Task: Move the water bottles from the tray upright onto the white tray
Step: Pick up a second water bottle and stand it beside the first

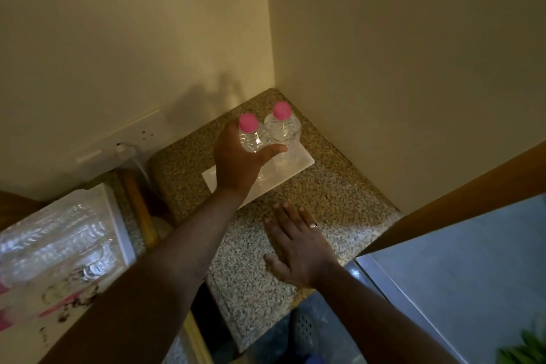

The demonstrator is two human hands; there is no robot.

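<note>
Two clear water bottles with pink caps are upright over the white tray (301, 163) on the speckled counter in the corner. My left hand (236, 162) is wrapped around the nearer bottle (251, 134), thumb across its front. The second bottle (282, 127) stands just right of it, free of my hand. My right hand (298, 245) lies flat on the counter in front of the tray, fingers spread, a ring on one finger. At the lower left a plastic-wrapped pack of bottles (59, 245) lies blurred.
Walls close the corner behind and to the right of the tray. A wall socket with a white plug (125, 151) sits on the left wall. A wooden panel and a grey surface (472, 260) border the counter's right side. Something green (523, 349) shows at the bottom right.
</note>
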